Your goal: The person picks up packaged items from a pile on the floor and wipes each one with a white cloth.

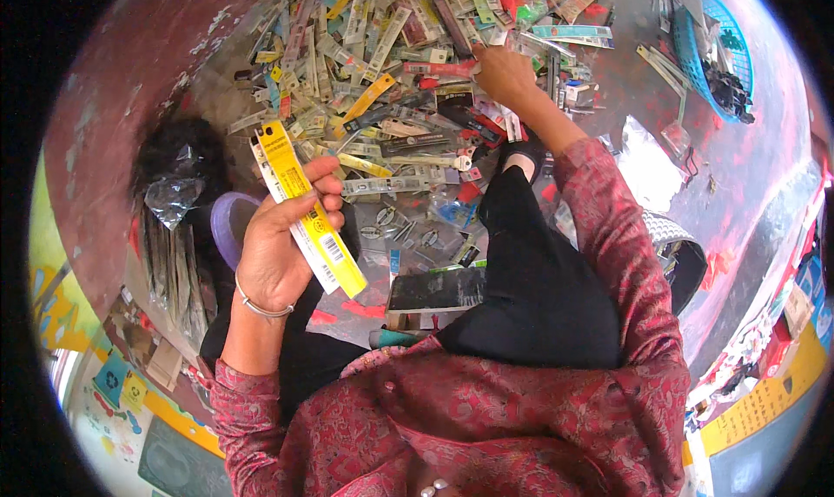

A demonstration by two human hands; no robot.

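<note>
a: where are the narrow yellow-and-white packets point(291, 171)?
b: in the left hand point(278, 236), thumb and curled fingers pinching them mid-length. probably light, stiff, slick; hold by the long edges.
a: the right hand point(506, 73)?
b: at the pile of packages point(387, 47); cannot tell whether its fingers pinch anything.

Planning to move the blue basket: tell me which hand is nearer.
Right. The right hand, at the pile, is left of the basket; the left hand is farther left and lower.
</note>
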